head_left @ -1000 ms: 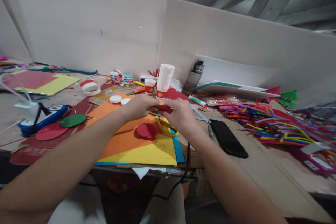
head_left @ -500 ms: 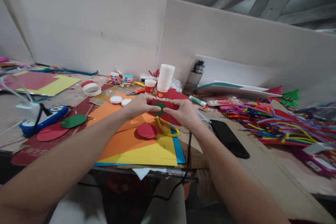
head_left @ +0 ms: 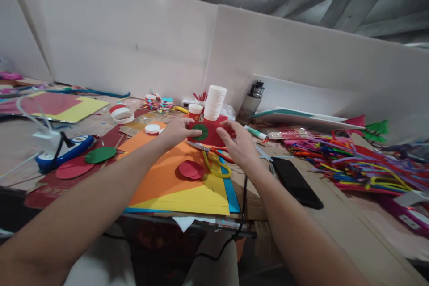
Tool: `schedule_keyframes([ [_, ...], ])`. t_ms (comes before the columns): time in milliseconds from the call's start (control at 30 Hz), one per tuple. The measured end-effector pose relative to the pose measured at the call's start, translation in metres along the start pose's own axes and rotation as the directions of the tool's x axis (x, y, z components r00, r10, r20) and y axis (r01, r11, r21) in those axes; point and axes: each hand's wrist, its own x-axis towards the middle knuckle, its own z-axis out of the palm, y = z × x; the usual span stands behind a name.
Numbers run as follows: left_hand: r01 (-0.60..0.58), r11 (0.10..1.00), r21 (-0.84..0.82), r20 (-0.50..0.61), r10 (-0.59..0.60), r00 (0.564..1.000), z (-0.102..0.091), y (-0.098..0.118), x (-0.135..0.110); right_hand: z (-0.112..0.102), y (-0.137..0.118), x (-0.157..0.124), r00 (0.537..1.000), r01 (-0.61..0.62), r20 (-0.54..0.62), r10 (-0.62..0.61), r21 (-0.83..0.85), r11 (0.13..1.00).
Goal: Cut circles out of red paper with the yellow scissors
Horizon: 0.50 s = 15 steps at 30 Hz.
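Observation:
My left hand (head_left: 177,130) pinches the left edge of a red paper piece (head_left: 213,128) that carries a small green paper circle (head_left: 201,132). My right hand (head_left: 238,145) grips the right side of the same red piece, fingers curled over it. The piece is lifted a little above the desk, in front of a stack of white paper cups (head_left: 215,102). Below the hands lie yellow-handled scissors (head_left: 214,165), a red paper circle (head_left: 189,169) and stacked orange, yellow and blue card sheets (head_left: 174,187).
A black phone (head_left: 295,182) lies right of my right wrist. A heap of coloured pipe cleaners (head_left: 351,161) fills the right side. A green circle (head_left: 100,154), a red circle (head_left: 74,170) and a blue tool (head_left: 65,151) lie at left. A bottle (head_left: 250,103) stands by the partition.
Both hands have lifted the red piece with the green circle up and away from me, towards the cups. The scissors now lie uncovered below the hands.

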Motion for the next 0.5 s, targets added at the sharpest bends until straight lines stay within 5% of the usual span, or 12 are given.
schedule_keyframes([
  [133,-0.022,0.960,-0.277,-0.233,-0.045,0.972,-0.014,0.001,0.009,0.003,0.005,0.001,0.994,-0.110,-0.014,0.109,-0.023,0.994],
  [267,-0.064,0.899,-0.434,-0.386,-0.121,0.915,-0.023,-0.002,0.016,0.011,0.010,-0.007,0.933,-0.032,0.336,0.128,-0.276,0.961],
  [333,-0.049,0.892,-0.449,-0.417,-0.161,0.895,-0.024,-0.007,0.018,0.016,0.011,-0.012,0.887,0.079,0.452,0.094,-0.349,0.934],
  [500,0.058,0.914,-0.402,-0.352,-0.212,0.912,-0.013,-0.020,0.017,0.021,0.012,-0.018,0.853,0.161,0.507,0.124,-0.483,0.861],
])
